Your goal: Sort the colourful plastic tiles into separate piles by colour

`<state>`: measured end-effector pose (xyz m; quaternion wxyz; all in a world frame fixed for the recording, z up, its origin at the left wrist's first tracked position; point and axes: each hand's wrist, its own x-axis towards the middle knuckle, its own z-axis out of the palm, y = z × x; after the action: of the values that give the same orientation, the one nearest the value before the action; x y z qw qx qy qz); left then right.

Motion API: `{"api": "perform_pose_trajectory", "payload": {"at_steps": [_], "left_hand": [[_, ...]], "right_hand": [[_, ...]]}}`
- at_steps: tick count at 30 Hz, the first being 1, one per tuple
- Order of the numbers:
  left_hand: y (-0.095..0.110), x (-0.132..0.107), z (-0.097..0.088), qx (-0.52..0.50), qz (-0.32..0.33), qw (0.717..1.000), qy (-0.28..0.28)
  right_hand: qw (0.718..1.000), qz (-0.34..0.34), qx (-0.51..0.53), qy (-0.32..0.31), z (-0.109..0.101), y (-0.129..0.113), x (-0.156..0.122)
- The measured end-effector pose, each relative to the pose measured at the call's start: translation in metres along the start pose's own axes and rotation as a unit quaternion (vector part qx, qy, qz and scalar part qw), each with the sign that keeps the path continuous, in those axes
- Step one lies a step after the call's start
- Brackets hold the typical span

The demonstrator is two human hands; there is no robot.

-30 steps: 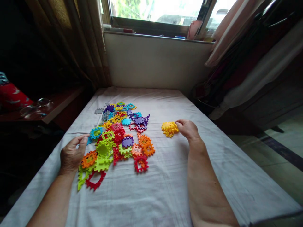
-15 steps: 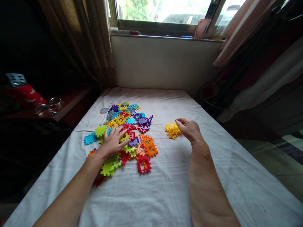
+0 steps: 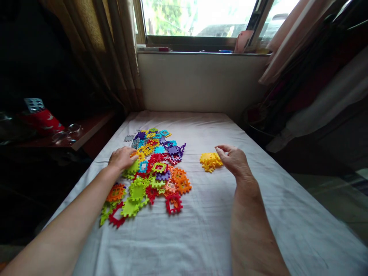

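Observation:
A heap of flat, toothed plastic tiles (image 3: 152, 168) in many colours lies on a white sheet (image 3: 201, 230). My left hand (image 3: 123, 158) rests on the heap's left edge, knuckles up and fingers curled over a green tile; whether it grips it is hidden. A small separate pile of yellow tiles (image 3: 211, 161) lies to the right of the heap. My right hand (image 3: 234, 160) sits just right of that pile, fingers loosely bent, its fingertips close to the yellow tiles with nothing seen between them.
The sheet covers a bed that runs up to a wall under a window sill (image 3: 198, 51). Curtains (image 3: 115, 57) hang at the left. A dark side shelf (image 3: 71, 134) at the left holds glass objects. Floor shows at the right.
My left hand has drawn back from the heap's middle to its left edge, and tiles there have shifted. My right hand stays beside the yellow pile. The view tilted slightly.

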<state>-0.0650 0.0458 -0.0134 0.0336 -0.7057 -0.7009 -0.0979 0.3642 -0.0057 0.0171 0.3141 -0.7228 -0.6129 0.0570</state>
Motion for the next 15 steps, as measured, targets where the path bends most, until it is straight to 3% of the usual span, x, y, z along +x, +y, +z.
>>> {"api": "perform_pose_trajectory", "payload": {"at_steps": [4, 10, 15], "left_hand": [[0.000, 0.006, 0.004, 0.006, -0.010, 0.999, -0.053], [0.007, -0.001, 0.001, -0.026, -0.024, 0.999, -0.041], [-0.005, 0.008, -0.014, -0.102, -0.062, 0.992, -0.040]], "right_hand": [[1.000, -0.008, 0.023, 0.006, -0.003, -0.002, 0.000], [0.999, -0.004, 0.036, -0.006, -0.005, -0.007, 0.000], [0.999, -0.017, 0.047, 0.002, -0.009, -0.009, -0.001]]}}
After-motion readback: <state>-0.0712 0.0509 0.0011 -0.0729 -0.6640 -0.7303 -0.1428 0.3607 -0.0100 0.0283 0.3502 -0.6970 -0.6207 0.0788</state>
